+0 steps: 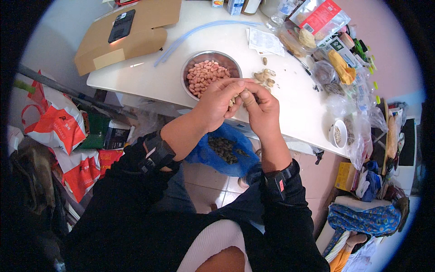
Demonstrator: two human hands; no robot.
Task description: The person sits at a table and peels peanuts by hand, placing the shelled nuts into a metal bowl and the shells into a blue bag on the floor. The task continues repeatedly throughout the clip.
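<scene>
My left hand (215,100) and my right hand (263,107) meet fingertip to fingertip over the near rim of a stainless steel bowl (235,64). A pale peanut pod (232,101) shows between the fingers of my left hand; most of it is hidden. My right thumb and forefinger pinch at the same spot. Pink-skinned shelled peanuts (207,75) fill much of the bowl. Just right of it lie a few peanut pods or shells (261,76), and one single pod (264,61) sits farther back. Below the table edge, a blue plastic bag (197,153) holds dark clumped pieces (224,149).
On the white table (136,80) are a cardboard sheet (91,51) with a phone (122,25), pale blue tubing (200,30), papers (265,42) and a pen (299,61). Bags and packets (326,71) crowd the right side, near a small white bowl (338,134). Shopping bags (64,119) stand at left.
</scene>
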